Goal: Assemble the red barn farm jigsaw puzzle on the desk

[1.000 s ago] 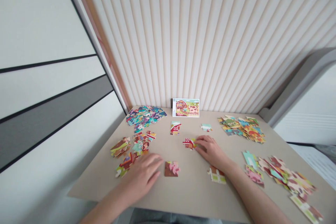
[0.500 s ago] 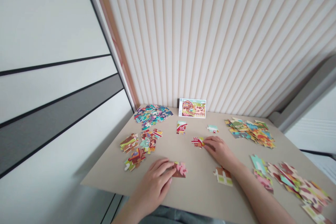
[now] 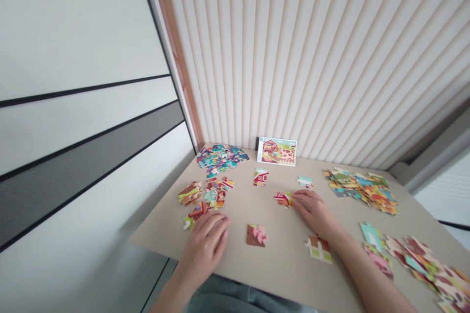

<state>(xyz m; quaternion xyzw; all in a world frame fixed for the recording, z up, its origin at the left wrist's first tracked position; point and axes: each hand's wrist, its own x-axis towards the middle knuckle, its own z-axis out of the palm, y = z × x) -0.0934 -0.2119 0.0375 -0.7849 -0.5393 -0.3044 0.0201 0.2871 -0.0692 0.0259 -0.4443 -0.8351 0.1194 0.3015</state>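
Note:
My right hand point(image 3: 316, 211) has its fingertips closed on the right edge of a puzzle piece point(image 3: 282, 198) with a red barn door, lying flat on the table. My left hand point(image 3: 206, 240) is over the left side, fingers stretched out and holding nothing visible. Its fingertips partly cover a puzzle piece with a red roof point(image 3: 197, 211). Between the hands lies a pink pig piece point(image 3: 256, 235). A fence piece point(image 3: 318, 248) rests beside my right wrist. Farther back are another barn piece point(image 3: 260, 177) and a pale blue piece point(image 3: 305, 182).
A farm picture card point(image 3: 277, 151) leans by the ribbed wall. Piles of pieces lie around: purple-blue ones point(image 3: 222, 157) at back left, mixed ones point(image 3: 216, 191) at left, orange-green ones point(image 3: 362, 188) at back right, cow-spotted ones point(image 3: 422, 259) at front right.
My left hand has left the pig piece and moved left toward the red-roof piece. The right hand stays at the barn-door piece. The whole view has shifted slightly.

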